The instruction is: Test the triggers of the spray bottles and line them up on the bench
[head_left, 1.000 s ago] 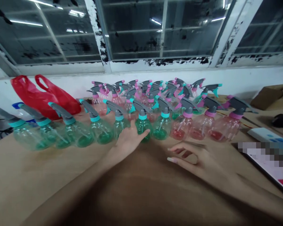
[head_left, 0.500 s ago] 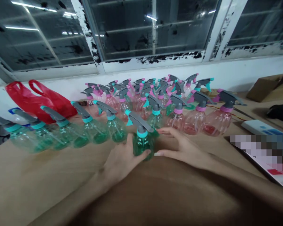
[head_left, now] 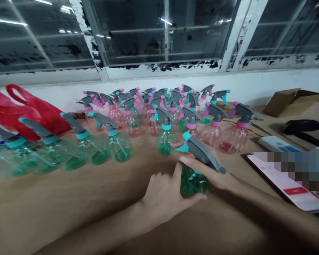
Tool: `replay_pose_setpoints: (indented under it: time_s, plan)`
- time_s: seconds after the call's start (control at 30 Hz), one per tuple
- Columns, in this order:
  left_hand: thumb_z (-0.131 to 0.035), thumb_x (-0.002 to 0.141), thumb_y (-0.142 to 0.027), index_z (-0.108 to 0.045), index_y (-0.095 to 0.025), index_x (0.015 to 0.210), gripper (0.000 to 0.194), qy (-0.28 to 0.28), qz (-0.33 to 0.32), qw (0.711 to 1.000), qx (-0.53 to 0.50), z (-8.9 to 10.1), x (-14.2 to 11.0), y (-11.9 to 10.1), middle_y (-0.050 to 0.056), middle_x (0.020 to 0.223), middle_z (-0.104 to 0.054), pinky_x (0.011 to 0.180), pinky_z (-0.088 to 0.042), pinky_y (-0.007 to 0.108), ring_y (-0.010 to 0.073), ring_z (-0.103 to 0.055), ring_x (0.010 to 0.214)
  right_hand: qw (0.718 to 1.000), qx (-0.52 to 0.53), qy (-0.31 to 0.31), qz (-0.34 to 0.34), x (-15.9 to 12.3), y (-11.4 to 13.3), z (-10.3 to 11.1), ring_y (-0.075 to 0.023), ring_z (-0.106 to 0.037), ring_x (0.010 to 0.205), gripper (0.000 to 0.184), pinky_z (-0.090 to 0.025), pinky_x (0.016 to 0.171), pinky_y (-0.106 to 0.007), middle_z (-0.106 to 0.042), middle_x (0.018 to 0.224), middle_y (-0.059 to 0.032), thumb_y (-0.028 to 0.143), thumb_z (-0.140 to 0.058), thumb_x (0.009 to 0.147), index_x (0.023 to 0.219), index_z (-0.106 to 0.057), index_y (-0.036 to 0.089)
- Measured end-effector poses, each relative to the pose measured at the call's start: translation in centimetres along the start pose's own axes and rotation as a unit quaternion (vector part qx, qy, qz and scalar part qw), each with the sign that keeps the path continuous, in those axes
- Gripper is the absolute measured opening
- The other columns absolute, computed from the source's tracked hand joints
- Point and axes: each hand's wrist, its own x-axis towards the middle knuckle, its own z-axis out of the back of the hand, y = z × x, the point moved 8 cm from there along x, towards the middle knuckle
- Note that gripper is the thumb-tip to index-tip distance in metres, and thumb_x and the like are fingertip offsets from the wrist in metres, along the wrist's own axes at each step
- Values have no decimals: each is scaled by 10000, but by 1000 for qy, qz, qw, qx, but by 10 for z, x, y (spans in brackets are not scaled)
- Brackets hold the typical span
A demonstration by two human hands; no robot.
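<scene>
A green spray bottle [head_left: 192, 182] with a grey and turquoise trigger head is slightly tilted at the front of the table. My left hand [head_left: 164, 193] grips its body from the left, the thumb along the lower front. Around its neck goes my right hand [head_left: 215, 173], thumb across the front and a fingertip showing behind the trigger; the rest of those fingers are hidden by the spray head. Just behind stands another green spray bottle [head_left: 165, 143]. To the left runs a row of green bottles, the nearest a green spray bottle [head_left: 119, 147].
Several pink-collared bottles, one a pink spray bottle [head_left: 235, 136], stand at back and right. A red plastic bag [head_left: 37, 113] lies at left. At right are a phone [head_left: 279, 184], a white device [head_left: 276, 144], a black object [head_left: 303, 125] and an open cardboard box [head_left: 281, 102].
The held bottle has moved right, away from the left row. My right hand, earlier apart from it with fingers spread, is now around its neck. The view has shifted right.
</scene>
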Motion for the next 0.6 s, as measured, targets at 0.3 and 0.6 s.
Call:
replay_pose_setpoints:
  time_s: [0.3,0.6]
  plan:
    - [-492,786,-712,-458,-162,1275,736,-74,-58,994,-61,-9,-10,43,128,1014,-625,790,-483,461,324,-612,930,998,-58,-4,1,16,-11,1,-162,-575,577,229,-484,587,-329,-612,698,22,443,-563,842,994,-603,277]
    - [-590,829,-532,-449,-171,1341,643,13,-97,993,-60,-39,-25,70,149,1454,-350,1025,-324,509,348,-334,1308,998,-56,11,-1,33,-16,-2,-167,-591,596,203,-493,595,-328,-648,777,13,400,-563,842,1006,-609,290]
